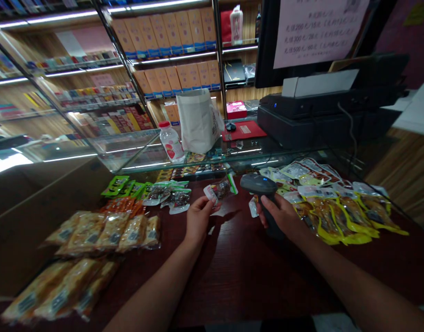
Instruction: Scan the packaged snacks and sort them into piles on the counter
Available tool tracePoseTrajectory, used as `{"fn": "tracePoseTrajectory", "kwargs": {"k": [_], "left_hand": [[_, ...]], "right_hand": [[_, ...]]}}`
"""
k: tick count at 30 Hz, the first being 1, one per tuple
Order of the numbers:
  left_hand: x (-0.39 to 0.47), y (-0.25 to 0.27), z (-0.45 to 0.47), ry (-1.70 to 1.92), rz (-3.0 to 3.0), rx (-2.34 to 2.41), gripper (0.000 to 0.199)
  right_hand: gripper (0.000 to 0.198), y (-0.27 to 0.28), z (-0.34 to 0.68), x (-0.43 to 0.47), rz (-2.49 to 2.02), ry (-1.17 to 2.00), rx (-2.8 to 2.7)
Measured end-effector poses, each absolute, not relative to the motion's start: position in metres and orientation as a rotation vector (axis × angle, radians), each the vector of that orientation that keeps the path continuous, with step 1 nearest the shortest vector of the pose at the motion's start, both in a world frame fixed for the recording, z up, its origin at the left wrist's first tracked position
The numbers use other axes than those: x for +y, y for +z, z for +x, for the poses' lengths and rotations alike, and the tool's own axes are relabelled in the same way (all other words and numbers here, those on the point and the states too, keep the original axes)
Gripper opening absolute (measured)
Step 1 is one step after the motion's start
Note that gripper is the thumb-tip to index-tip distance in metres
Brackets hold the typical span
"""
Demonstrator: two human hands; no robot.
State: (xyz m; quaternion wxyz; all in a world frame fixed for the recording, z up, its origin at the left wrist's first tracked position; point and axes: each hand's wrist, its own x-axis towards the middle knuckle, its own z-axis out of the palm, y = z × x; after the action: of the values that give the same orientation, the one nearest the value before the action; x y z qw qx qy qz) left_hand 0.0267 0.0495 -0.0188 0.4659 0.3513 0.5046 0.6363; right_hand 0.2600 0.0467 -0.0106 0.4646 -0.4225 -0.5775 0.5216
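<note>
My left hand (199, 216) pinches the near end of a small clear snack packet (223, 187) with dark contents and a green edge, held above the dark red tabletop. In my right hand (279, 212) is a grey barcode scanner (259, 184), gripped by its handle, its head toward the packet. Another small packet (253, 207) shows partly behind the scanner's handle. Similar dark snack packets (177, 197) lie left of my left hand. On the right, beside my right hand, are yellow-edged packets (339, 212) in a row.
Bread-like packs (108, 230), orange packets (125, 205) and green packets (115, 185) lie at left beside a cardboard box (42, 203). A bottle (171, 143) and white bag (199, 122) stand on the glass counter. A monitor (267, 50) and black cash drawer (302, 127) are behind right.
</note>
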Motion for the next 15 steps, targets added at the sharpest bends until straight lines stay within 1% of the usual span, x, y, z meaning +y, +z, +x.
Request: {"fn": "tracePoseTrajectory", "kwargs": {"k": [8,15], "left_hand": [[0.053,-0.022,0.022,1.627,0.983,1.317,0.027],[0.053,-0.024,0.021,1.613,0.989,1.336,0.028]], "right_hand": [[0.035,-0.002,0.257,0.035,-1.083,1.281,-1.569],[0.034,-0.005,0.258,0.036,-1.064,1.282,-1.578]]}}
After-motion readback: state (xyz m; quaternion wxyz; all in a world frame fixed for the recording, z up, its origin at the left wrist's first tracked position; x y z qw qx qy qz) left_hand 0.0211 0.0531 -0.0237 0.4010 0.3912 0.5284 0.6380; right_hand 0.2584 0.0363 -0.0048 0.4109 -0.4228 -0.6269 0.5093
